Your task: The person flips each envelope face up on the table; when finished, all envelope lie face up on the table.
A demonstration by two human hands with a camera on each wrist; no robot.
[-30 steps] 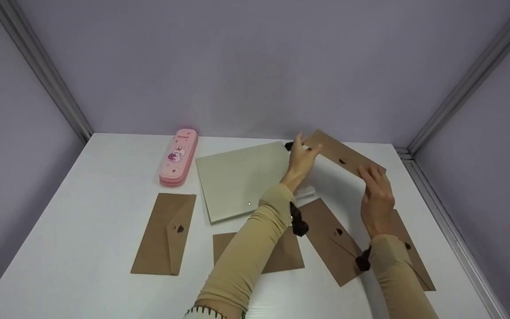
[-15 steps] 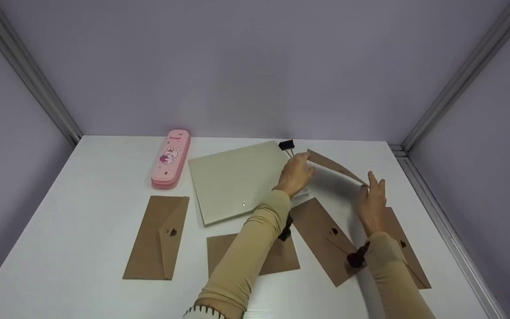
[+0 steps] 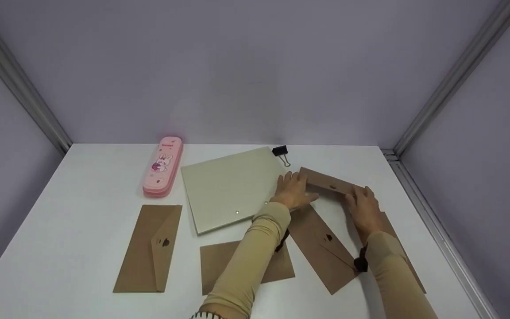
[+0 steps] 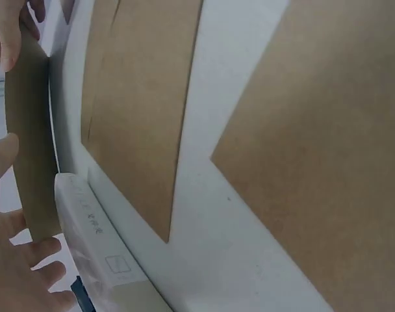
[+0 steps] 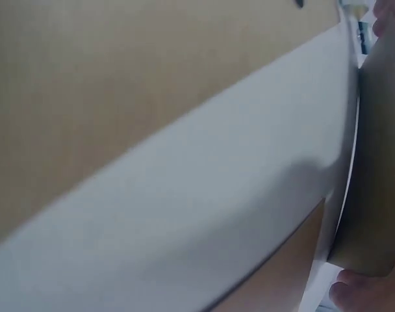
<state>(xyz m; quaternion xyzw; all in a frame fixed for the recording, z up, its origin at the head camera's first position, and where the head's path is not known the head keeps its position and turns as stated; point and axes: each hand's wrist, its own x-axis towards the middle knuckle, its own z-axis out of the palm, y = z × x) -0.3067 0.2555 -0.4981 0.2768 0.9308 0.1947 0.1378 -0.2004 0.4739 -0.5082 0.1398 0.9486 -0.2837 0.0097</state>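
Both hands hold one brown kraft envelope [image 3: 326,180] by its ends, tilted on its long edge at the back right. My left hand [image 3: 294,192] has its left end between thumb and fingers, the other fingers spread. The right hand [image 3: 365,210] grips the right end. In the left wrist view the held envelope [image 4: 32,130] bows slightly, and in the right wrist view its plain side [image 5: 376,162] faces the camera. Below it on the table lie another envelope [image 3: 321,243] and, partly under the right sleeve, one more envelope [image 3: 403,248].
Beside the left hand lies a pale green document case [image 3: 228,190], a black binder clip [image 3: 280,150] at its back corner. A pink pencil case [image 3: 163,166] and an envelope [image 3: 144,248] are at left. The left sleeve crosses over another envelope [image 3: 219,261]. Walls stand behind and beside the table.
The held envelope has come down and towards the front, both hands moving with it. It turned nearly edge-on half a second ago and now shows its printed side again.
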